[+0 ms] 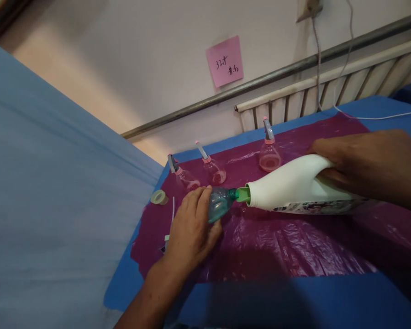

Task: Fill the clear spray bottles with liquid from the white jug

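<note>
My left hand is closed around a clear teal spray bottle body without its sprayer head, its neck pointing right. In my right hand is a large white jug, held by its handle and tipped on its side. The jug's green spout meets the mouth of the teal bottle; whether liquid is flowing, I cannot make out. Behind my left hand lies a white tube, and a pale green cap sits further left. Part of a sprayer head shows beside my left wrist.
Pink-collared spray bottles stand at the back: one at left, one beside it, another near the jug. Purple plastic sheeting covers the blue surface. A light blue curtain hangs left; a white rail and cable are behind.
</note>
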Motion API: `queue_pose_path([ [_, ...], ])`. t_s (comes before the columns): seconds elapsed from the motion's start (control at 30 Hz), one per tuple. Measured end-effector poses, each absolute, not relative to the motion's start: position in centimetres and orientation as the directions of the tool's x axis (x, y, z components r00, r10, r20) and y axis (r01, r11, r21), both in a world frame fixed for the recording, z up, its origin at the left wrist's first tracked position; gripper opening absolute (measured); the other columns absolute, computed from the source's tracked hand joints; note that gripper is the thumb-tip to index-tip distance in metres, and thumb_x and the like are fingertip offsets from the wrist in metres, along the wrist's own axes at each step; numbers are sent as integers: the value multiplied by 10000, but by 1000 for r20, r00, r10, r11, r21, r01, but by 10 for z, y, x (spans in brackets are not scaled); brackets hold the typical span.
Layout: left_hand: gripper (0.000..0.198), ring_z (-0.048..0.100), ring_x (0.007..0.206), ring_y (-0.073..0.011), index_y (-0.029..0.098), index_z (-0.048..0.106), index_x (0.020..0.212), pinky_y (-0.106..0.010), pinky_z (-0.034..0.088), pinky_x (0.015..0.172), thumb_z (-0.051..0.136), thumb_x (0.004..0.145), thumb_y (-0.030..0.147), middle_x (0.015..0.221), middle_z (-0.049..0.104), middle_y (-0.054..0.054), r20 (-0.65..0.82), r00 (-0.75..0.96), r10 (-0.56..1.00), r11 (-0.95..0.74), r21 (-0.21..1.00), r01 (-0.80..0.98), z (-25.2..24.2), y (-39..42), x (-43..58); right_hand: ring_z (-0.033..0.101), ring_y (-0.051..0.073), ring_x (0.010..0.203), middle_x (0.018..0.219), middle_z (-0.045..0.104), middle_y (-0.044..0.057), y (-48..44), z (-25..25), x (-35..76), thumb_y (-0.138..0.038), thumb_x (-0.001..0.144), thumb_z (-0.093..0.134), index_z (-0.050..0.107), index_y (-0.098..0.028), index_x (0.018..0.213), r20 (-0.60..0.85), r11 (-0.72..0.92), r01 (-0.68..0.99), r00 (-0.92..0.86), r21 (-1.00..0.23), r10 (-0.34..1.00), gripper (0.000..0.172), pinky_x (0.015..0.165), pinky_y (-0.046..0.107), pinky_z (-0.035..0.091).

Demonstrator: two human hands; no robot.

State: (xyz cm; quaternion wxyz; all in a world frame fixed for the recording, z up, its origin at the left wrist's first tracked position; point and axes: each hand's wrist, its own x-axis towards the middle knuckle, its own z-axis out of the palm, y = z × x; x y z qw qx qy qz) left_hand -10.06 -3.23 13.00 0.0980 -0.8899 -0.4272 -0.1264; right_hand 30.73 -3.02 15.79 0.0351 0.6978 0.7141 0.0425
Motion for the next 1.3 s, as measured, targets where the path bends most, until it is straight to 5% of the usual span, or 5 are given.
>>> queue_pose_path([
  [0.3, 826, 624, 1546, -457, 166, 398, 1730, -670, 598, 1252, 724, 972, 176, 1691, 599, -257, 224, 648, 728, -608, -226, 761, 147, -30, -98, 735, 282, 856, 998, 817, 28, -31, 176, 294, -354, 991, 656, 659, -311, 1009, -80, -18, 997, 24, 77, 996, 46, 635, 375, 332],
  [1.3, 810, 629, 1511, -505, 149, 439, 1750, -685, 607, 1148, 665, 973, 113, 1691, 621, -264, 99, 687, 719, -599, -412, 686, 174, -28, -84, 652, 254, 734, 931, 789, 27, -31, 174, 295, -378, 977, 633, 638, -299, 976, -6, 33, 996, -32, 87, 999, 79, 608, 379, 283],
])
